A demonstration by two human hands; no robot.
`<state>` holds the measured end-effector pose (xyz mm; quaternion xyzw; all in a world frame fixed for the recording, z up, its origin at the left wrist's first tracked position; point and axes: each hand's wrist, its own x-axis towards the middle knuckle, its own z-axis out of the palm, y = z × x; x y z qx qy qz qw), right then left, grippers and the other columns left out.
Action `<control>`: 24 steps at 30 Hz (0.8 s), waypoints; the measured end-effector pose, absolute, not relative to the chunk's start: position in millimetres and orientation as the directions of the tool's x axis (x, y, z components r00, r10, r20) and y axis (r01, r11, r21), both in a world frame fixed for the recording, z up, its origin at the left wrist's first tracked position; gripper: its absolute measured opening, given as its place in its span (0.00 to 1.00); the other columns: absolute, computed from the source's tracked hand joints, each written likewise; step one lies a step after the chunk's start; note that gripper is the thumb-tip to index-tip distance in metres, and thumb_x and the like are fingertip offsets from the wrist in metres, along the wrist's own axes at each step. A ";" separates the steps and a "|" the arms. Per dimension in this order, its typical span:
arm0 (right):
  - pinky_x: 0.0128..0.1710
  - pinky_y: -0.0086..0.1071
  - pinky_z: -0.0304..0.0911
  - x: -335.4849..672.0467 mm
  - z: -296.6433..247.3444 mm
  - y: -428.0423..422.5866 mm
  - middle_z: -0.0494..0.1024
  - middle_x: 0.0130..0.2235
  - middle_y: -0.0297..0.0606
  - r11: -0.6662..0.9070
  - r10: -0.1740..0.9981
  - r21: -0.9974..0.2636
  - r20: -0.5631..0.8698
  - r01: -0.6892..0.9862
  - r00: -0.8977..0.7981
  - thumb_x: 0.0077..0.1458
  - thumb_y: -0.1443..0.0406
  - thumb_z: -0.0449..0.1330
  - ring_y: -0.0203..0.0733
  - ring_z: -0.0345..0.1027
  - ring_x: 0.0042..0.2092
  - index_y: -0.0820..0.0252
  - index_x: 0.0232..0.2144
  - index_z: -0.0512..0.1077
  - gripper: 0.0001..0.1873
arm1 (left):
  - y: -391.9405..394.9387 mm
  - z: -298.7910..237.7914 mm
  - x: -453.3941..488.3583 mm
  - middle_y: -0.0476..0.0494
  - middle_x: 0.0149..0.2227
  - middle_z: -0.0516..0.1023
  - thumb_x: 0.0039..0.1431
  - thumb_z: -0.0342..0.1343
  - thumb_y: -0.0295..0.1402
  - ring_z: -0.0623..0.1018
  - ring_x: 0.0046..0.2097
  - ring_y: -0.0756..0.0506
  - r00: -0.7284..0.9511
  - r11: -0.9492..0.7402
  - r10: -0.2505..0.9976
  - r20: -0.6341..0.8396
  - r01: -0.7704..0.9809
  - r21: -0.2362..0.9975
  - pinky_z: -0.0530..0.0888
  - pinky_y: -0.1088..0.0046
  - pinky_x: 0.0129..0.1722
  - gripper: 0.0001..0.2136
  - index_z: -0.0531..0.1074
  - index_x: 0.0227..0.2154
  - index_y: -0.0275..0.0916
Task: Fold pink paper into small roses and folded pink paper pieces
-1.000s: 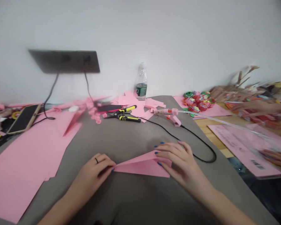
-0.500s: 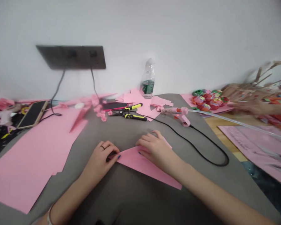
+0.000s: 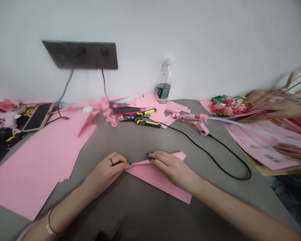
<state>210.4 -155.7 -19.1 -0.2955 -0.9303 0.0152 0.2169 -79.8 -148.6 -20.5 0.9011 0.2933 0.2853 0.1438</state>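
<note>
Two hands at lower center work on one folded sheet of pink paper (image 3: 157,177), which lies on a gray cloth (image 3: 130,140). The left hand (image 3: 106,174), curled and ringed, pinches the sheet's pointed left tip between its fingertips. The right hand (image 3: 172,169) lies nearly flat, fingers together, pressing down on the sheet's upper edge. The sheet forms a long wedge, creased along the top and widening rightward.

Left to right: loose pink sheets (image 3: 35,160) and a phone (image 3: 38,116) at left; yellow-and-black-handled pliers (image 3: 140,122) at upper center; an upright plastic bottle (image 3: 164,83) with a green label, contents unclear; a pink glue gun (image 3: 200,123) with a black cord (image 3: 223,157); paper flowers (image 3: 230,106); and a co-worker's blurred hand (image 3: 283,108) at far right.
</note>
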 end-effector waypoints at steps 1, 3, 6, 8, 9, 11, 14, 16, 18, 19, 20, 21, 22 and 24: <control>0.54 0.43 0.71 212.2 -20.8 -156.3 0.78 0.54 0.51 0.830 0.550 -0.164 0.390 0.533 -0.738 0.69 0.72 0.48 0.48 0.71 0.55 0.68 0.47 0.72 0.14 | -148.6 -20.1 -81.5 0.45 0.39 0.78 0.68 0.49 0.20 0.74 0.40 0.48 0.678 -0.801 0.591 0.436 0.432 0.414 0.72 0.73 0.42 0.13 0.75 0.43 0.40; 0.57 0.46 0.69 215.4 -22.1 -157.1 0.75 0.58 0.53 0.836 0.546 -0.180 0.367 0.519 -0.753 0.68 0.72 0.49 0.49 0.69 0.59 0.69 0.51 0.71 0.15 | -148.6 -20.1 -84.1 0.46 0.39 0.77 0.67 0.49 0.19 0.74 0.40 0.49 0.683 -0.815 0.574 0.452 0.420 0.399 0.73 0.73 0.40 0.13 0.75 0.45 0.41; 0.59 0.51 0.67 217.8 -20.7 -156.9 0.71 0.62 0.50 0.837 0.547 -0.173 0.299 0.520 -0.782 0.69 0.70 0.48 0.51 0.65 0.63 0.67 0.59 0.68 0.19 | -149.2 -21.6 -86.5 0.48 0.35 0.75 0.67 0.50 0.21 0.74 0.37 0.50 0.634 -0.786 0.617 0.466 0.458 0.416 0.72 0.75 0.37 0.11 0.75 0.44 0.41; 0.60 0.52 0.66 218.4 -19.8 -156.1 0.70 0.63 0.47 0.843 0.538 -0.152 0.263 0.516 -0.801 0.70 0.69 0.47 0.51 0.64 0.64 0.65 0.62 0.66 0.21 | -150.2 -22.3 -87.4 0.49 0.32 0.74 0.67 0.52 0.23 0.75 0.35 0.50 0.586 -0.731 0.681 0.440 0.507 0.456 0.72 0.77 0.35 0.08 0.75 0.39 0.40; 0.60 0.51 0.66 218.7 -19.7 -155.8 0.70 0.63 0.47 0.846 0.533 -0.146 0.257 0.513 -0.806 0.70 0.68 0.47 0.50 0.63 0.65 0.64 0.62 0.66 0.21 | -150.9 -22.4 -87.7 0.50 0.32 0.74 0.66 0.53 0.23 0.75 0.35 0.50 0.566 -0.700 0.713 0.414 0.532 0.477 0.72 0.77 0.35 0.07 0.74 0.37 0.40; 0.60 0.49 0.65 219.1 -20.5 -155.3 0.71 0.63 0.46 0.852 0.523 -0.141 0.259 0.504 -0.812 0.71 0.68 0.47 0.49 0.63 0.65 0.64 0.61 0.68 0.21 | -152.4 -22.3 -87.9 0.50 0.32 0.74 0.65 0.53 0.23 0.76 0.35 0.50 0.538 -0.651 0.756 0.372 0.566 0.506 0.72 0.77 0.35 0.06 0.73 0.36 0.40; 0.60 0.47 0.66 220.3 -22.3 -155.3 0.70 0.63 0.44 0.856 0.517 -0.135 0.262 0.500 -0.815 0.71 0.67 0.46 0.48 0.62 0.65 0.63 0.60 0.69 0.20 | -153.7 -23.0 -86.9 0.50 0.32 0.73 0.64 0.52 0.21 0.75 0.35 0.50 0.537 -0.656 0.753 0.380 0.567 0.499 0.71 0.77 0.36 0.08 0.74 0.38 0.40; 0.60 0.46 0.66 221.2 -23.1 -155.6 0.70 0.64 0.43 0.858 0.512 -0.123 0.259 0.498 -0.819 0.71 0.68 0.46 0.49 0.62 0.66 0.62 0.59 0.70 0.20 | -153.8 -24.1 -86.2 0.50 0.31 0.71 0.64 0.51 0.20 0.73 0.35 0.50 0.560 -0.692 0.721 0.409 0.552 0.465 0.70 0.77 0.35 0.09 0.73 0.37 0.39; 0.60 0.46 0.66 222.0 -23.3 -156.4 0.70 0.64 0.42 0.864 0.501 -0.104 0.257 0.492 -0.826 0.71 0.69 0.46 0.50 0.61 0.66 0.63 0.59 0.70 0.21 | -153.3 -24.5 -86.1 0.50 0.30 0.69 0.65 0.50 0.20 0.71 0.34 0.49 0.605 -0.745 0.668 0.433 0.542 0.389 0.69 0.76 0.34 0.09 0.73 0.35 0.38; 0.60 0.46 0.66 222.3 -23.3 -157.1 0.69 0.64 0.42 0.868 0.496 -0.095 0.250 0.488 -0.832 0.71 0.69 0.45 0.50 0.61 0.66 0.63 0.59 0.70 0.21 | -152.9 -24.0 -86.3 0.49 0.30 0.69 0.65 0.49 0.20 0.70 0.33 0.49 0.635 -0.773 0.634 0.441 0.539 0.335 0.69 0.75 0.33 0.09 0.73 0.35 0.38; 0.60 0.46 0.66 222.5 -23.4 -158.1 0.69 0.64 0.42 0.869 0.493 -0.090 0.239 0.487 -0.837 0.71 0.70 0.45 0.50 0.61 0.66 0.63 0.60 0.70 0.21 | -152.5 -23.0 -86.6 0.49 0.29 0.68 0.66 0.49 0.20 0.69 0.33 0.48 0.667 -0.799 0.598 0.444 0.535 0.274 0.68 0.74 0.33 0.10 0.73 0.35 0.37; 0.60 0.47 0.65 222.6 -23.5 -159.5 0.68 0.65 0.43 0.866 0.498 -0.089 0.223 0.492 -0.838 0.70 0.70 0.45 0.50 0.60 0.66 0.63 0.60 0.69 0.22 | -152.1 -21.4 -86.8 0.48 0.29 0.68 0.67 0.48 0.21 0.68 0.32 0.48 0.697 -0.821 0.564 0.442 0.529 0.213 0.68 0.74 0.32 0.11 0.73 0.34 0.37; 0.61 0.48 0.64 222.5 -23.8 -161.3 0.68 0.65 0.43 0.860 0.509 -0.093 0.205 0.501 -0.836 0.70 0.71 0.46 0.50 0.60 0.66 0.63 0.61 0.68 0.22 | -151.7 -19.5 -87.0 0.48 0.29 0.68 0.68 0.47 0.21 0.67 0.32 0.47 0.723 -0.837 0.535 0.437 0.523 0.160 0.67 0.73 0.31 0.11 0.73 0.34 0.36; 0.62 0.52 0.62 221.9 -24.6 -165.7 0.66 0.66 0.44 0.841 0.541 -0.109 0.173 0.530 -0.823 0.69 0.71 0.47 0.51 0.59 0.67 0.63 0.63 0.66 0.23 | -151.0 -15.0 -87.3 0.47 0.30 0.69 0.68 0.47 0.21 0.67 0.32 0.47 0.754 -0.854 0.498 0.428 0.512 0.092 0.67 0.73 0.31 0.11 0.73 0.34 0.35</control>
